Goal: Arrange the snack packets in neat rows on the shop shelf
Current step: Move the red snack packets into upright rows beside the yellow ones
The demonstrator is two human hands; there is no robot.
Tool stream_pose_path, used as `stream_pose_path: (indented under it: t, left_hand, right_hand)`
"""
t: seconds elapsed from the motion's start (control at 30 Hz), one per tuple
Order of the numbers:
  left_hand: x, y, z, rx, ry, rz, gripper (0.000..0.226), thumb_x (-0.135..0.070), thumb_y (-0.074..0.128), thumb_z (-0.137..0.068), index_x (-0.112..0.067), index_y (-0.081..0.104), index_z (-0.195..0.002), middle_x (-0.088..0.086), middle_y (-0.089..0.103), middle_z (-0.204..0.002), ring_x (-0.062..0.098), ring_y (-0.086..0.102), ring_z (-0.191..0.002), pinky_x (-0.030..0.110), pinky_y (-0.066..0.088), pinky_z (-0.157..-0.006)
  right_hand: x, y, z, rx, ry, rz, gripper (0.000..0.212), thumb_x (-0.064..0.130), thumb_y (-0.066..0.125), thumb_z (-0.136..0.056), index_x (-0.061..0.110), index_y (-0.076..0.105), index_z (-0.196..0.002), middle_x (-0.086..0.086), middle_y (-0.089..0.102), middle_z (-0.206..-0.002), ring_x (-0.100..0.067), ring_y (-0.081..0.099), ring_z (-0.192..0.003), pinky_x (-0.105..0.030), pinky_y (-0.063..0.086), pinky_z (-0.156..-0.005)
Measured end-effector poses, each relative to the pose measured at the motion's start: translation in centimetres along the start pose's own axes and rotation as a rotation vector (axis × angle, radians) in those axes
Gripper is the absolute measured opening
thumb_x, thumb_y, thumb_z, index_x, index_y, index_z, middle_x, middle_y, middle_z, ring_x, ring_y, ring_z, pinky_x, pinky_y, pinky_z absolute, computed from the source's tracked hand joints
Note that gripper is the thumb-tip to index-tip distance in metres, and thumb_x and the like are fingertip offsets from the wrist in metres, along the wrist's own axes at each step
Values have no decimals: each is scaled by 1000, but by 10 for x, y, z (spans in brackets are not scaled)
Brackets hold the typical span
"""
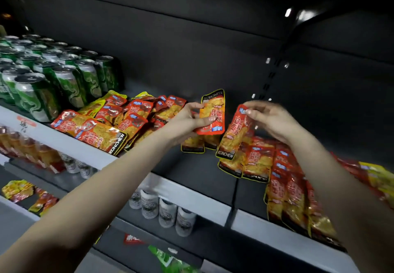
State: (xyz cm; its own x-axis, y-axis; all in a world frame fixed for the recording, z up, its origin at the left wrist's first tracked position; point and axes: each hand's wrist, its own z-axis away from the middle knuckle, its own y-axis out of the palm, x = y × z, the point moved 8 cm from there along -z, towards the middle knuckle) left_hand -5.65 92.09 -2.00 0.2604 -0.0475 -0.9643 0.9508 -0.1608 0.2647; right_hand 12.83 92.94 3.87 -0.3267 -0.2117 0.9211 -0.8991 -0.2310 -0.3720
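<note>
A dark shop shelf (198, 174) with a pale front edge runs below a black back panel. The fingers (210, 119) of the left hand (187, 121) are curled round an orange snack packet (214, 111), thumb pressed on its face. It is held just above the shelf with its brand band uppermost. The fingers (251, 111) of the right hand (273, 123) pinch the top corner of a second packet (234, 134), which hangs tilted, just beside the first. Its lower end overlaps the rows of packets (285, 189) lying flat and overlapping towards the shelf's front edge. Two more packets (193, 145) lie under the left hand. Further left sits a loose heap of packets (110, 121), then green cans (53, 76) standing upright. White cans (166, 211) stand on the shelf below.
</note>
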Motion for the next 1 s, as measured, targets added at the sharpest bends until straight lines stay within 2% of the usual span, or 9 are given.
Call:
stream_pose_path:
  t: [0.17,0.3,0.4,0.47,0.63,0.73,0.87,0.93,1.0]
  left_hand:
    - [-12,36,-15,285,-19,-470,37,-7,60,-88,-24,33,-106,-2,46,-82,7,46,-63,24,35,-51]
    - [-11,58,-20,524,-105,-668,24,-6,59,-89,-21,45,-102,0,50,-88,12,47,-74,25,37,-56]
    - [0,70,-20,692,-149,-823,16,-8,61,-88,-21,58,-96,-5,62,-80,7,52,-66,16,36,-49]
    - [13,74,-20,753,-202,-941,17,-9,62,-87,-23,63,-97,-9,64,-79,2,54,-65,13,40,-51]
    - [28,93,-21,915,-208,-1173,27,-4,58,-88,-27,72,-89,-19,69,-87,-7,61,-78,8,46,-69]
    - [41,116,-22,962,-151,-1228,25,-7,66,-84,-22,65,-105,-16,60,-109,-4,54,-100,6,43,-83]
    - [53,134,-31,909,-6,-1254,31,-1,69,-80,-15,49,-99,-9,53,-92,6,52,-87,8,44,-67]
    - [49,134,-40,792,101,-1216,36,-1,72,-77,-20,43,-87,-9,50,-81,9,50,-80,14,43,-65]
    - [46,129,-46,670,190,-1182,39,-4,75,-75,-24,42,-82,-9,51,-82,10,51,-82,19,44,-70]
  right_hand:
    - [-17,-45,34,-103,175,-115,21,1,52,-91,7,63,-108,-1,66,-90,-3,65,-75,-18,57,-67]
    - [-52,-49,58,-213,289,14,28,1,56,-90,-1,59,-118,-6,65,-88,-10,60,-73,-18,53,-59]
    - [-68,-34,68,-201,282,231,27,3,57,-89,2,62,-116,-10,67,-98,-11,57,-73,-8,42,-50]
    - [-67,-30,73,-206,223,349,22,2,59,-87,6,69,-105,-8,69,-99,-10,59,-79,-11,44,-64]
    - [-54,-31,86,-204,186,472,14,12,69,-82,20,74,-93,16,65,-76,5,61,-69,-7,43,-61]
    - [-51,-30,90,-221,174,529,14,14,68,-83,18,74,-95,10,67,-76,5,60,-67,-5,41,-59]
    - [-63,-23,89,-232,185,625,15,12,62,-87,15,71,-99,0,71,-95,-2,61,-73,-4,42,-61]
    - [-67,-18,87,-239,191,681,17,11,58,-89,16,69,-101,0,69,-101,-10,62,-87,-23,53,-79]
    - [-67,-18,83,-287,214,738,17,12,55,-89,19,67,-100,1,68,-104,-17,60,-99,-40,47,-94]
